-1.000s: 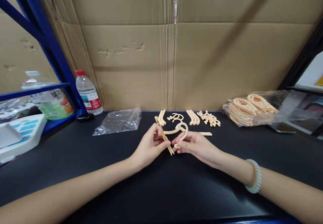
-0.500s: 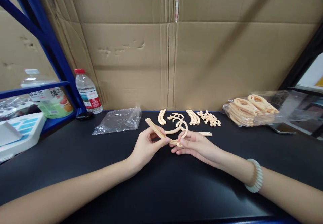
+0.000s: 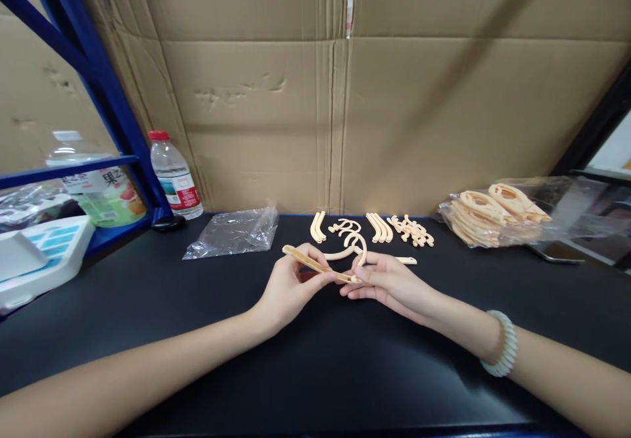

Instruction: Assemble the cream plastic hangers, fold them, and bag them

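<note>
Over the middle of the black table, my left hand [image 3: 288, 287] is closed in a pinch round a beige plastic hanger arm [image 3: 302, 258], which tilts up to the left. My right hand [image 3: 389, 285] grips a beige hanger hook [image 3: 363, 247] near its base, its curve pointing up. The base of the hook meets the right end of the arm between my fingertips; whether they are locked together I cannot tell. Just behind my hands lie a curved beige arm [image 3: 338, 255] and a flat beige piece [image 3: 407, 260], partly hidden.
Farther back are curved arms [image 3: 318, 227], more arms [image 3: 379, 227], loose hooks [image 3: 347, 226] and small beige parts [image 3: 413, 231]. A bag of beige pieces [image 3: 480, 221] lies right, beside a phone-like slab [image 3: 559, 252]. An empty plastic bag [image 3: 231, 233] and bottle [image 3: 175, 178] stand left.
The hanger arm in my left hand has tipped lower and turned, showing its hollow side. Both hands stay together, and the hook has leaned slightly with the arm.
</note>
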The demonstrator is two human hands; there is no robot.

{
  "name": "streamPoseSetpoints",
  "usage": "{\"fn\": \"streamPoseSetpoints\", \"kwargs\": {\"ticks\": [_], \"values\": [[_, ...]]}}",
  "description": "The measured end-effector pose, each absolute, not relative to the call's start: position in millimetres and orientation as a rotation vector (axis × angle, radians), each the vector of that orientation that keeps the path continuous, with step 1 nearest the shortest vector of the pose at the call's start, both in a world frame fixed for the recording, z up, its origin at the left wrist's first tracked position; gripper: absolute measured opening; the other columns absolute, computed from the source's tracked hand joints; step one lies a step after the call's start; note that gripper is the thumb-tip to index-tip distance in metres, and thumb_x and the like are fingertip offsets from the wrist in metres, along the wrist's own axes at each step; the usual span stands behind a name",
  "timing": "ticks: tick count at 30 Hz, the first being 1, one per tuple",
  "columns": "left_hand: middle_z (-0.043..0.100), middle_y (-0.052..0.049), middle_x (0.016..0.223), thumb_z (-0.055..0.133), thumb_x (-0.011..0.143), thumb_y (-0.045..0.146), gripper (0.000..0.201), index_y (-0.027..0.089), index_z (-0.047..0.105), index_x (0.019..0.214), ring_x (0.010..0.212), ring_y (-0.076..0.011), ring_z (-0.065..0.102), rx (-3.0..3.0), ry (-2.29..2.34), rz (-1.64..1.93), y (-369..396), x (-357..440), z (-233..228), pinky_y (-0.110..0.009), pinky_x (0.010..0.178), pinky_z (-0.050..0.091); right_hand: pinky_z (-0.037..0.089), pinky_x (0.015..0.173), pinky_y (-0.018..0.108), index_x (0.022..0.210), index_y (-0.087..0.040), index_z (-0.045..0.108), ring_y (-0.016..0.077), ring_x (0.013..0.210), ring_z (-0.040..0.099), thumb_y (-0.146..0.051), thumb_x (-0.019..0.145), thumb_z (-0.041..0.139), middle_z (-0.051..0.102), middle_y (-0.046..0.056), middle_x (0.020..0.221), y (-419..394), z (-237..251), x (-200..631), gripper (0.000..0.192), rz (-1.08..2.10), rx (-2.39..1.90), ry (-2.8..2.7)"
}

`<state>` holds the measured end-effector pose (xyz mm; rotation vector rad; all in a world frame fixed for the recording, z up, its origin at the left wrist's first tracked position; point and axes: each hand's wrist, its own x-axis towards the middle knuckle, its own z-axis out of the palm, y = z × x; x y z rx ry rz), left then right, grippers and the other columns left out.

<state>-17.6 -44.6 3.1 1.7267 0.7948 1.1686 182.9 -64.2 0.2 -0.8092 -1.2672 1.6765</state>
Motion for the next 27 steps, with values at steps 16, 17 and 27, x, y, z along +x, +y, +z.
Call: {"fn": "streamPoseSetpoints", "kwargs": {"ticks": [16, 17, 27], "values": [[0.058, 0.000, 0.068, 0.077, 0.069, 0.034, 0.027, 0.017, 0.056, 0.069, 0.064, -0.0164, 0.061, 1.783, 0.816, 1.139, -46.1, -15.7, 1.2, -0.029, 0.059, 0.050, 0.056, 0.065, 0.031, 0.072, -0.018, 0.054, 0.0167, 0.063, 0.068, -0.041, 0.069, 0.075, 0.068, 0.002, 0.068, -67.4, -1.1, 175.5, 0.032, 1.380, -0.960, -1.328], [0.058, 0.000, 0.068, 0.076, 0.069, 0.034, 0.027, 0.017, 0.056, 0.068, 0.064, -0.0163, 0.061, 1.794, 0.818, 1.140, -46.2, -15.6, 1.3, -0.029, 0.059, 0.049, 0.056, 0.064, 0.031, 0.072, -0.018, 0.054, 0.0167, 0.062, 0.068, -0.041, 0.069, 0.075, 0.067, 0.002, 0.067, -67.6, -1.1, 175.4, 0.032, 1.369, -0.960, -1.333], [0.056, 0.000, 0.071, 0.074, 0.071, 0.037, 0.029, 0.015, 0.054, 0.071, 0.065, -0.0149, 0.057, 1.860, 0.829, 1.128, -45.0, -16.1, 1.1, -0.027, 0.058, 0.047, 0.055, 0.058, 0.029, 0.072, -0.018, 0.053, 0.0151, 0.057, 0.067, -0.040, 0.070, 0.072, 0.066, 0.000, 0.062, -70.1, 0.0, 172.9, 0.030, 1.251, -0.990, -1.380]]}}
